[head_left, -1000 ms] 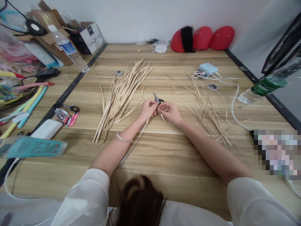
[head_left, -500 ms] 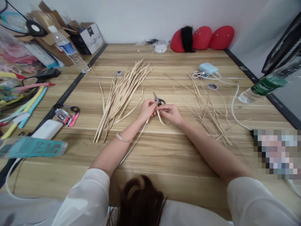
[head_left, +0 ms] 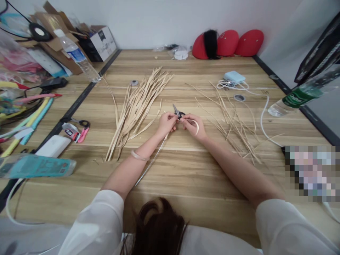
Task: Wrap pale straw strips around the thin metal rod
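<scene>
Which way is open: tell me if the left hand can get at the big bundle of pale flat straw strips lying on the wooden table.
Probably yes. The bundle of pale flat straw strips lies just left of the left hand, with bare wooden table between. But its fingers are pinching a thin straw strip with the right hand.

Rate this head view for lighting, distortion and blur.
Head view: even, soft light, faint shadows under the left hand and right hand; wide-angle bending stretches the bottle at the right edge; a pixelated block hides one patch; the strip shows slight blur.
</scene>
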### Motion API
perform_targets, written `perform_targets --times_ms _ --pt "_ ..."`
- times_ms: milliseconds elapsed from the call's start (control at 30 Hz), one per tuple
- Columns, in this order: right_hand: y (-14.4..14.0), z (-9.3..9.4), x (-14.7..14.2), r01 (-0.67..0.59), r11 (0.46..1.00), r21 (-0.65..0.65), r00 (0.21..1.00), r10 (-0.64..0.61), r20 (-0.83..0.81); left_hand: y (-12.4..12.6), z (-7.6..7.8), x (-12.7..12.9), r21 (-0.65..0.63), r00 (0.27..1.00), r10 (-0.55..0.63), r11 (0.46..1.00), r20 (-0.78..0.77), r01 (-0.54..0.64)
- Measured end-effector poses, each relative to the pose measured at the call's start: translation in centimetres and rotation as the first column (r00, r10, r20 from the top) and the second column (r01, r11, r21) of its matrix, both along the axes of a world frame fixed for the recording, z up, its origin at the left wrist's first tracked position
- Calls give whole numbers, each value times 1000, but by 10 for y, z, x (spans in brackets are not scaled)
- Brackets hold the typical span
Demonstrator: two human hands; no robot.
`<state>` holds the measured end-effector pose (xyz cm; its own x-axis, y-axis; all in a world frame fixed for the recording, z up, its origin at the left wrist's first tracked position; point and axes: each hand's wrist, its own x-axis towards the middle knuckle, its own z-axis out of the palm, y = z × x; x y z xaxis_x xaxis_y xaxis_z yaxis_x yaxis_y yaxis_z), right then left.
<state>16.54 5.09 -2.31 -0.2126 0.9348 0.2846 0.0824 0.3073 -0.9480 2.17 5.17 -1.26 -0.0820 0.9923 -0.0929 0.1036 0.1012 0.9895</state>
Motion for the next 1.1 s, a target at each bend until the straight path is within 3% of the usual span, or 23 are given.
perform_targets --times_ms 300,667,867,1100 --pt "5 -7 -3 152 987 -57 973 -160 -168 0 -1 1 5 1000 -3 1000 -7 3" --pt "13 -19 -2 205 976 -79 962 -215 -169 2 -3 -3 40 994 46 998 -103 -42" --pt "18 -24 -2 270 961 -54 929 -275 -248 4 -10 -5 108 984 39 994 -175 -20" --pt "20 -21 -1 342 937 -73 917 -350 -189 4 -12 -6 110 981 32 994 -192 -11"
